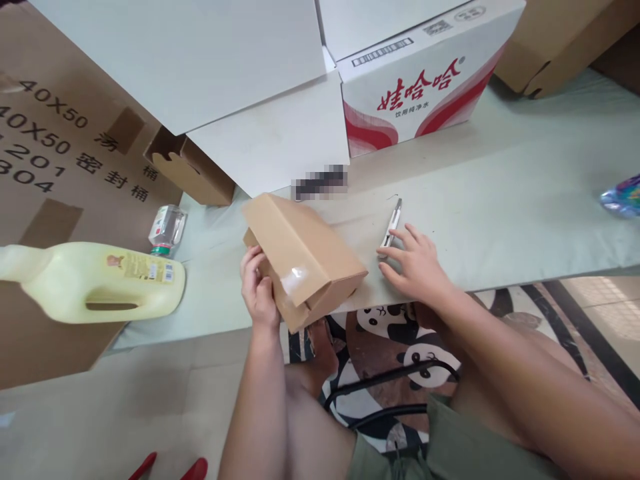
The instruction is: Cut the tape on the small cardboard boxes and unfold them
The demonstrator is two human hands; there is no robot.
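Observation:
A small brown cardboard box (320,247) stands tilted at the front edge of the cloth-covered table (520,213). My left hand (260,290) grips its left side, with the fingers curled over a flap edge. A piece of clear tape shines on the box's near face. Right of the box lies a utility knife (393,223) with a pale handle, pointing away from me. My right hand (413,263) is over the knife's near end, fingers spread and the fingertips at the handle; it is not wrapped round it.
A large yellowish jug (100,280) and a small clear bottle (167,227) are at the left, beside a big printed carton (45,153). White boxes (270,133) and a red-and-white carton (410,100) line the back. A colourful plastic packet (623,197) lies at the far right.

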